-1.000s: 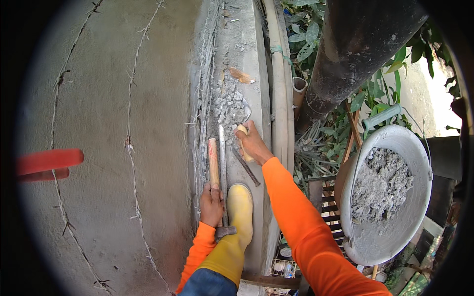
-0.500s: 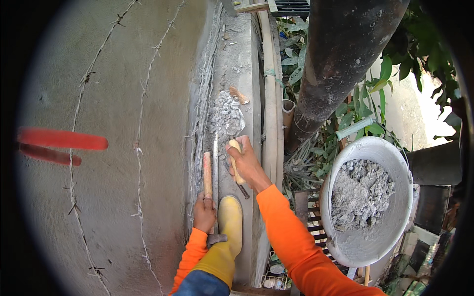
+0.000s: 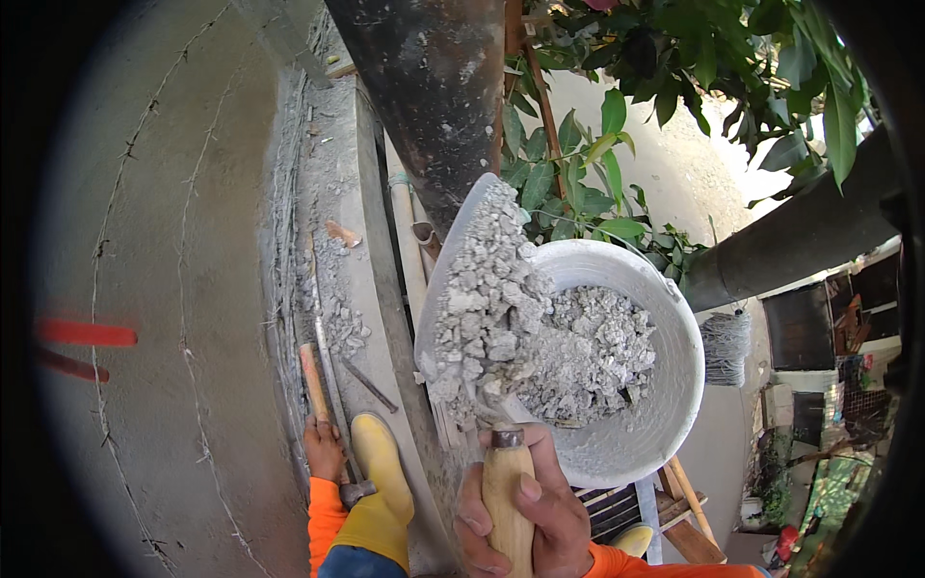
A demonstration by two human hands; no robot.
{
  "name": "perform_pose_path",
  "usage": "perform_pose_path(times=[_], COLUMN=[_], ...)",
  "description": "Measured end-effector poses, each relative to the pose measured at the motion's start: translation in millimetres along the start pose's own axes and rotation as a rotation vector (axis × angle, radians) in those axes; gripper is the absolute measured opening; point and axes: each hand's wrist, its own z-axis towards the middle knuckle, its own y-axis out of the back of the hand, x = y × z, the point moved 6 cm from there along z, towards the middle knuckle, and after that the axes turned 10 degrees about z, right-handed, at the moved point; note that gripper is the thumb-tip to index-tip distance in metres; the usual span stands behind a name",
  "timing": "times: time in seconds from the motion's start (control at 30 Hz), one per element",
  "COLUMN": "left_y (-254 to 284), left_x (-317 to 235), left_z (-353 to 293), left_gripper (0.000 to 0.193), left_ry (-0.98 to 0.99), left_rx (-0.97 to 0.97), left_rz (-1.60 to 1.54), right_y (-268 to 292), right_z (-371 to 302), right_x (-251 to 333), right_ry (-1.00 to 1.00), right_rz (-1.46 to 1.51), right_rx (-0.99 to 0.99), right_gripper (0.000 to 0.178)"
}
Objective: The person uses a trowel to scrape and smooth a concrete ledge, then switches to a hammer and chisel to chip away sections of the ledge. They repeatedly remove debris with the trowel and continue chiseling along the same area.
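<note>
My right hand (image 3: 535, 511) grips the wooden handle of a trowel (image 3: 508, 501). Its blade carries a heap of grey mortar rubble (image 3: 482, 299) and hangs beside and partly over a whitish bucket (image 3: 686, 385), which holds more grey rubble (image 3: 602, 361). Low on the ledge at the left, my left hand (image 3: 324, 451) is closed round the wooden handle of a hammer (image 3: 313, 380), whose metal head lies next to a yellow boot. A dark metal chisel-like rod (image 3: 370, 385) rests on the ledge, near loose debris (image 3: 342, 318).
A grey wall with barbed wire (image 3: 188, 356) lines the left side. The narrow concrete ledge (image 3: 352, 202) bears my yellow boot (image 3: 381, 462). A thick dark pipe (image 3: 434, 96) stands ahead, with leafy plants (image 3: 597, 183) to its right. Metal slats (image 3: 617, 511) sit below the bucket.
My right hand has swung from the ledge to the right, raising the trowel full of rubble towards the bucket. The view has turned right; my left hand keeps the hammer by the boot.
</note>
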Motion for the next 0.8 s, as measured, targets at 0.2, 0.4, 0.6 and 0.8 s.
perform_pose_path(times=[0.2, 0.4, 0.6, 0.8], left_y=[-1, 4, 3, 3], left_x=[-2, -2, -9, -8], left_z=[1, -2, -5, -4], left_gripper=[0.022, 0.025, 0.027, 0.027], left_ry=[-0.026, -0.047, -0.038, -0.024], left_rx=[-0.002, -0.048, -0.047, -0.046], left_rz=[-0.023, 0.07, 0.072, 0.081], right_y=[37, 194, 289, 295], right_z=[-14, 52, 132, 233], right_x=[-13, -99, -137, -170], right_ry=[-0.087, -0.232, -0.03, -0.18], right_rz=[-0.11, -1.134, -1.64, -1.376], right_rx=[0.003, -0.26, -0.372, -0.289], right_gripper=[0.028, 0.043, 0.047, 0.046])
